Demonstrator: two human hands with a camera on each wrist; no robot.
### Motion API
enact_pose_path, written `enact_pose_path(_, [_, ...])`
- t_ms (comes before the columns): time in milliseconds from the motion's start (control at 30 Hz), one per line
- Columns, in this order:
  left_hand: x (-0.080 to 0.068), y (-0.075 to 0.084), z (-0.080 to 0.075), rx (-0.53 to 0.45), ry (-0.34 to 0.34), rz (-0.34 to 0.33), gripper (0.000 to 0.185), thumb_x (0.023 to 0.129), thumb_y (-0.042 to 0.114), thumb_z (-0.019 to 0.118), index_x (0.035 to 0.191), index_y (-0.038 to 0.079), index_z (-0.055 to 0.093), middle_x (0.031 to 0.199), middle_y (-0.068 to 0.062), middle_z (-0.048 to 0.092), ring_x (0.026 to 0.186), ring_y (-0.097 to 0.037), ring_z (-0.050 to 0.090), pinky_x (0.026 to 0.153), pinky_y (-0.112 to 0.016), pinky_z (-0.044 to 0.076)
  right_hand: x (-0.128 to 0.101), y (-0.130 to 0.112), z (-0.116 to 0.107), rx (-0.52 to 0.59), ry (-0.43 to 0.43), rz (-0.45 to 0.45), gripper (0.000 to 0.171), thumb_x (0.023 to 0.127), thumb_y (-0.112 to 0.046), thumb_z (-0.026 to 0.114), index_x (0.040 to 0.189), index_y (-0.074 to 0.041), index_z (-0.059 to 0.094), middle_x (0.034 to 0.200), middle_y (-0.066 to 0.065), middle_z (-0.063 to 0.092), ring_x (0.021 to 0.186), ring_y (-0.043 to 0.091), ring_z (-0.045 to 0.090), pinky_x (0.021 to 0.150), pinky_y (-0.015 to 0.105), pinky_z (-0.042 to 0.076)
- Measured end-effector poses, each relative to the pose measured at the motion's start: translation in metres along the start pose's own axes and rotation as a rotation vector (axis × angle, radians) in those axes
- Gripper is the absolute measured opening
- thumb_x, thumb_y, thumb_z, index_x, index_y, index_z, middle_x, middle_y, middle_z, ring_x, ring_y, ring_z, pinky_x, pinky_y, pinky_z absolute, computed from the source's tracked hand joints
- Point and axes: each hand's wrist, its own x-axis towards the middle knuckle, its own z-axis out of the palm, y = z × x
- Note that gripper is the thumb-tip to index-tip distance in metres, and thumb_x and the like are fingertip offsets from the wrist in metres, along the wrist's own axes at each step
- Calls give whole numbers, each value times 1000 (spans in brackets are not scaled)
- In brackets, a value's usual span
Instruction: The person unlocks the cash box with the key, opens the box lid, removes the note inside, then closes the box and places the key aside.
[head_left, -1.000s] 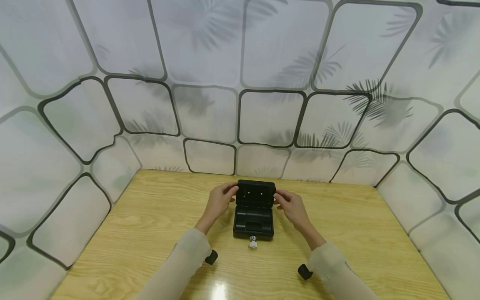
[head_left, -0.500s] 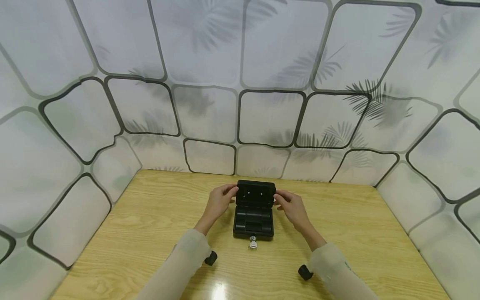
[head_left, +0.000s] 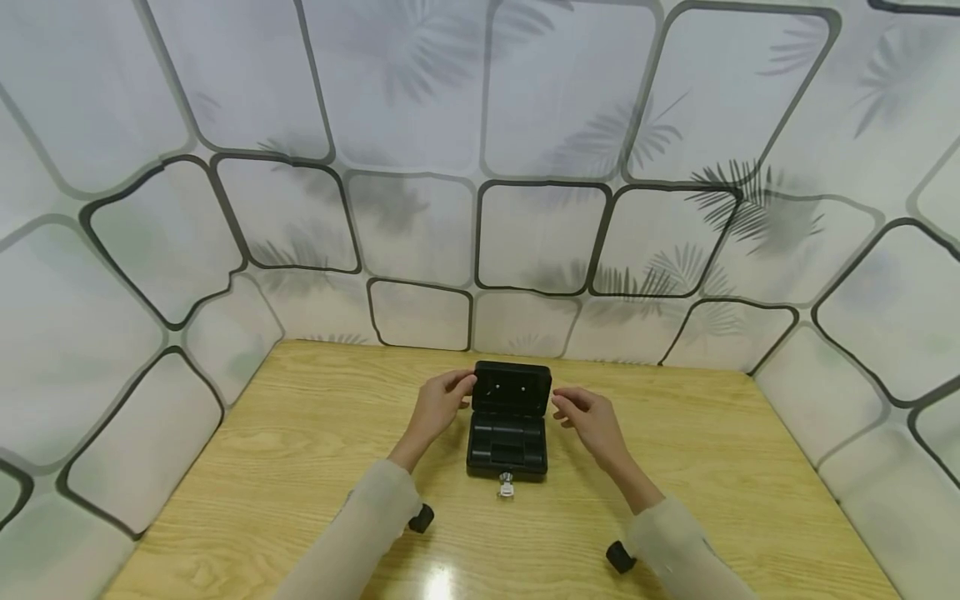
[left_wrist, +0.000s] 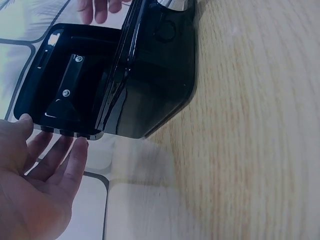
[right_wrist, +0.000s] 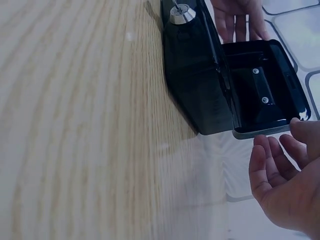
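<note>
A small black cash box [head_left: 507, 444] stands on the table with its lid [head_left: 512, 387] raised, showing a black compartmented interior. Its front lock [right_wrist: 182, 14] has keys [head_left: 506, 486] hanging from it. My left hand [head_left: 437, 403] is at the lid's left edge, thumb at the upper corner and fingertips along the side, pinching it. On the other side my right hand [head_left: 592, 423] stands just off the lid's right edge, fingers loosely bent and holding nothing. Two screw heads show inside the lid in both wrist views.
The box sits toward the back of a light wooden table [head_left: 315, 450]. Pale cloth walls [head_left: 420, 312] with dark line and leaf patterns rise behind the table and on both sides. A black strap end [head_left: 422, 518] sticks out by the left sleeve, another [head_left: 620, 557] by the right.
My right hand has let go of the lid's edge and moved slightly right and down. The left hand stays at the lid, and the box has not moved.
</note>
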Motion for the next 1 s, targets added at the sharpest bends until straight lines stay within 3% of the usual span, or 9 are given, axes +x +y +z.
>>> enact_pose_path(267, [-3,-3,-1,11,-28,-19,34,107,23,61,128,-3,69,116,-19,73,100,-30,72,77,-33,65,-11,-7,-3,-35,-66,5,29,102,-10,68,123,10,69,108,24,72,87,27,71,76,38,64])
enact_pose_path(467, [-4,-3,-1,14,-40,-17,33,107,21,60,129,-3,69,118,-19,72,100,-30,72,77,-32,65,-19,-6,-2,-120,-142,-78,28,100,-12,70,121,6,71,103,19,73,86,37,69,74,42,63])
enact_pose_path(633, [-4,-5,-1,15,-46,-13,33,107,21,60,129,-3,69,117,-19,72,99,-30,72,77,-33,65,-24,-5,0,-226,-184,-147,24,97,-10,73,117,4,73,101,11,73,80,28,68,64,32,60])
enact_pose_path(800, [-3,-6,0,11,-45,-26,34,107,21,60,130,-3,68,118,-20,72,98,-30,73,76,-33,65,-28,-4,3,-302,-204,-200,21,94,-8,76,112,3,75,102,10,72,79,17,65,63,25,56])
enact_pose_path(1000, [-3,-7,2,-3,-42,-42,34,107,19,60,131,-4,67,120,-21,71,100,-31,72,76,-32,65,-32,-3,10,-361,-212,-247,19,92,-7,79,108,2,76,100,11,69,79,19,67,64,25,57])
